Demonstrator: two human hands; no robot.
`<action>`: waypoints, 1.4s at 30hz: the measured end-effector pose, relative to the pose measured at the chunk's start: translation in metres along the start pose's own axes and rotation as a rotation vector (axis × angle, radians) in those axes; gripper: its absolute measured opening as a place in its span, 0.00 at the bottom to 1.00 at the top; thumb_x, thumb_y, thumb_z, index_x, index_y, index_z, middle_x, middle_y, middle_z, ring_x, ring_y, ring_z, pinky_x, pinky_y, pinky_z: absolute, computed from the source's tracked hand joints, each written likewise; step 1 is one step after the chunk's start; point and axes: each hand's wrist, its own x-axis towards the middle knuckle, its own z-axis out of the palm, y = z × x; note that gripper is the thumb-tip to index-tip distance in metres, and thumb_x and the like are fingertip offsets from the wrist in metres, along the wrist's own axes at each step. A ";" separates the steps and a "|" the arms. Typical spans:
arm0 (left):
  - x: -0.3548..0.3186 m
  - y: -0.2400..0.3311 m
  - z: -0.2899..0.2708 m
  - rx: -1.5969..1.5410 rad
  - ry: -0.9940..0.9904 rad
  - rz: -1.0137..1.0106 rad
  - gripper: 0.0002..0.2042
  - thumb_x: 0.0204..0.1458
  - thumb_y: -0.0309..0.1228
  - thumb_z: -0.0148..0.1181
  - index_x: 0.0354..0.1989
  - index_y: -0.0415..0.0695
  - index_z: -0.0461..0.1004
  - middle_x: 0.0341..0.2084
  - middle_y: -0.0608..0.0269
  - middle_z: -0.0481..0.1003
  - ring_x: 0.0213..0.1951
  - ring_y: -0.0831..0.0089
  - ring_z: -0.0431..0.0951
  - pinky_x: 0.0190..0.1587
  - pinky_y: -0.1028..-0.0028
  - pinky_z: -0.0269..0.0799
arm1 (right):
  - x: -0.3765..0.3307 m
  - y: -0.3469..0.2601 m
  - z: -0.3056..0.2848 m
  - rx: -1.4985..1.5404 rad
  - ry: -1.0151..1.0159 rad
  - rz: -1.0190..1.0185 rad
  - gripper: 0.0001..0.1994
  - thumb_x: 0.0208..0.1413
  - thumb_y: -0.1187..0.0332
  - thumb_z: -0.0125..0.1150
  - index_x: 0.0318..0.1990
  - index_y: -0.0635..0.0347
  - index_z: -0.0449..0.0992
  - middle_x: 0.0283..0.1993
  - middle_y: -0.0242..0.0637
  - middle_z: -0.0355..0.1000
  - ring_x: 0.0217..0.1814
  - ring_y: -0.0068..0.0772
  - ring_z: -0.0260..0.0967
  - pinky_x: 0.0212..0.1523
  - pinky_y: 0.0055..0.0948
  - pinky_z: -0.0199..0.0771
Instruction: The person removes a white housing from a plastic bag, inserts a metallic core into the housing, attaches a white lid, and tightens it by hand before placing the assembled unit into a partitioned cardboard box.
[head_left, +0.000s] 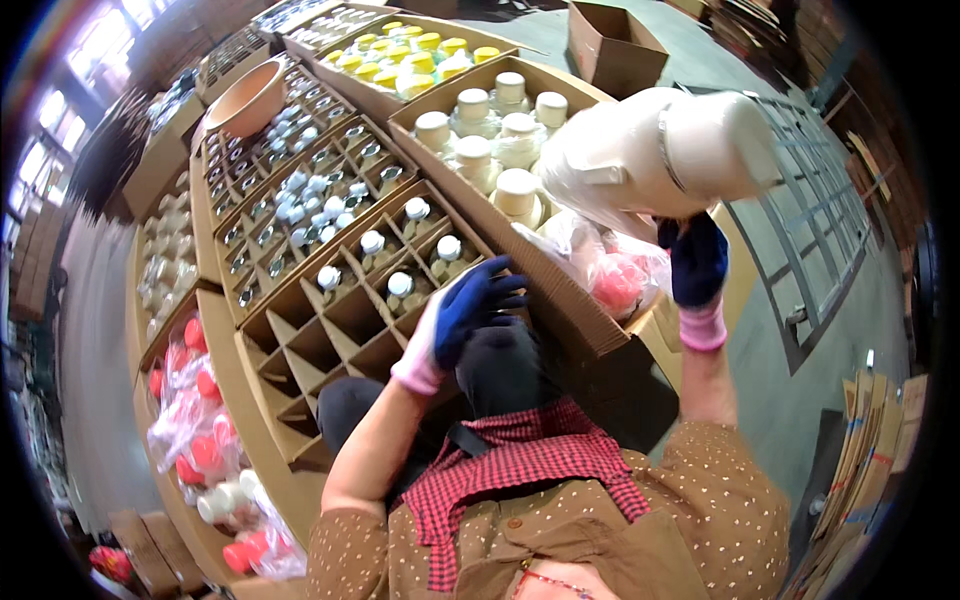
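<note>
My right hand [697,262], in a dark blue and pink glove, is closed on a large cream thermos flask [606,150] and holds it up, tilted nearly sideways, over the right end of an open carton [555,272]. Just where the fingers grip is partly hidden beneath the flask. Inside that carton stand several cream flasks [517,190] in clear plastic and a red-pink item [618,280] in a bag. My left hand [470,312], gloved alike, has its fingers stretched out and holds nothing. It hovers beside a divided carton [318,343] with several white-capped bottles [400,286] in its cells.
More divided cartons with white-capped pieces [310,210] lie beyond, with an orange basin [247,98] on them. Yellow-lidded flasks [420,65] fill a far carton. Red-lidded ones [205,450] are at left. A metal frame [800,190] lies on the floor at right, near flattened cardboard [860,470].
</note>
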 end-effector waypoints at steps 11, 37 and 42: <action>-0.076 0.014 -0.049 -0.436 -0.073 0.455 0.35 0.61 0.60 0.45 0.67 0.44 0.60 0.62 0.53 0.67 0.61 0.57 0.68 0.66 0.60 0.60 | -0.079 -0.049 0.118 -0.009 -0.585 -0.114 0.08 0.47 0.72 0.63 0.36 0.60 0.82 0.51 0.45 0.75 0.61 0.45 0.67 0.64 0.35 0.62; -0.082 0.143 -0.164 1.064 0.449 0.727 0.15 0.51 0.22 0.64 0.49 0.38 0.76 0.49 0.56 0.75 0.53 0.67 0.74 0.60 0.69 0.68 | 0.054 -0.076 0.332 1.185 -0.407 1.030 0.11 0.64 0.67 0.51 0.39 0.65 0.78 0.35 0.31 0.77 0.36 0.21 0.72 0.40 0.28 0.73; -0.088 0.091 -0.188 0.313 0.383 0.487 0.22 0.65 0.35 0.47 0.63 0.36 0.65 0.64 0.57 0.65 0.64 0.68 0.64 0.68 0.68 0.55 | 0.018 0.003 0.385 0.888 -0.672 0.724 0.13 0.64 0.66 0.50 0.40 0.66 0.78 0.39 0.36 0.77 0.41 0.27 0.74 0.43 0.29 0.73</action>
